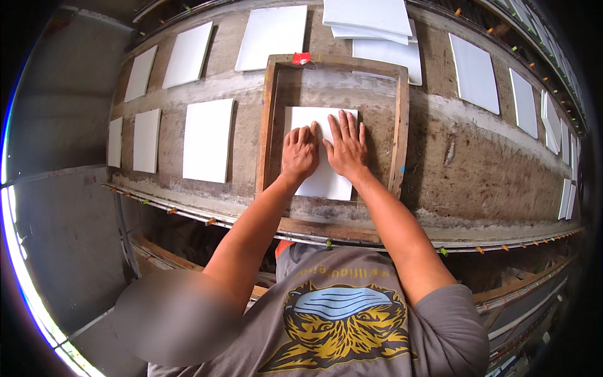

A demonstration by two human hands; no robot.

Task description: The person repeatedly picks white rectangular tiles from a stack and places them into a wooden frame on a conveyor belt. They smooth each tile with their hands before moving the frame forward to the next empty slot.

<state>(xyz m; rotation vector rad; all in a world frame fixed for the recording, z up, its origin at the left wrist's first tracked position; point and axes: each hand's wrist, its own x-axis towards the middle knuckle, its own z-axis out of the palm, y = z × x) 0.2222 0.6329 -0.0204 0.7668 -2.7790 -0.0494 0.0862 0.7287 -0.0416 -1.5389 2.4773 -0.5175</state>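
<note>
Both hands rest on a white rectangular sheet [323,183] that lies inside a wooden frame [268,125] on the long work table. My left hand [300,152] touches the sheet's left half, with its fingers bent and one finger pointing forward. On the upper right part of the sheet, my right hand [345,146] lies flat with its fingers spread. Neither hand visibly grips anything. Whether a see-through mesh spans the frame I cannot tell. A small red piece [301,58] sits on the frame's far edge.
More white sheets lie to the left, among them a near one [208,140] and a far one [271,38]. A stack of sheets [367,16] stands behind the frame. Others [473,72] lie to the right. A rail with coloured clips [210,221] runs along the table's near edge.
</note>
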